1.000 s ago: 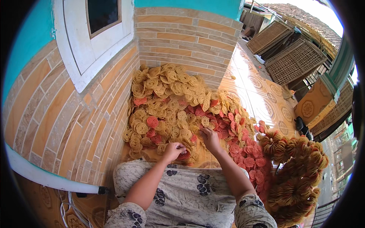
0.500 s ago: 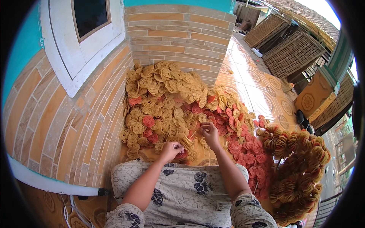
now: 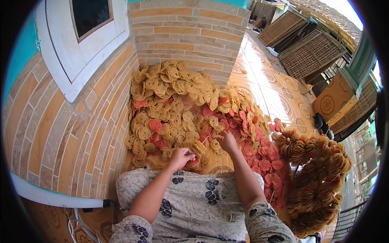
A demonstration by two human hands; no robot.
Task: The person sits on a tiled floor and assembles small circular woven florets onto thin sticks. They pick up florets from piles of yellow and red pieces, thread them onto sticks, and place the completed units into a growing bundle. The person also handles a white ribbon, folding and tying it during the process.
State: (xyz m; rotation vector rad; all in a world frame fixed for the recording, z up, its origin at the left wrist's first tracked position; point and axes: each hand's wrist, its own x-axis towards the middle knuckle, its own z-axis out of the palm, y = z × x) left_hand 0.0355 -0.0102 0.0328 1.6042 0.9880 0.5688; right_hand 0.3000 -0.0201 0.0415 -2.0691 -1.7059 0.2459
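My left hand (image 3: 182,158) is closed in a pinch just in front of my lap. At its fingertips is a small bunch of yellow lacy coiled discs (image 3: 199,148), with a thin pale stick (image 3: 205,139) showing beyond it. My right hand (image 3: 227,142) is closed to the right of the bunch, its fingertips curled downward; what they hold, if anything, I cannot make out. Beyond both hands spreads a large heap of yellow coiled discs (image 3: 142,134). Red coiled discs (image 3: 265,165) lie mostly on its right side, and a few are mixed into the yellow ones.
Thick bundles of stacked discs (image 3: 310,194) lie at my right. A brick-patterned tiled wall (image 3: 184,34) bounds the heap behind, and another stands on the left below a white door (image 3: 87,50). Woven panels (image 3: 312,54) lean beyond the tiled floor (image 3: 259,77).
My right hand has moved slightly to the right, and its fingers have curled in. My left hand stays with the bunch of yellow discs. The whole view has shifted slightly.
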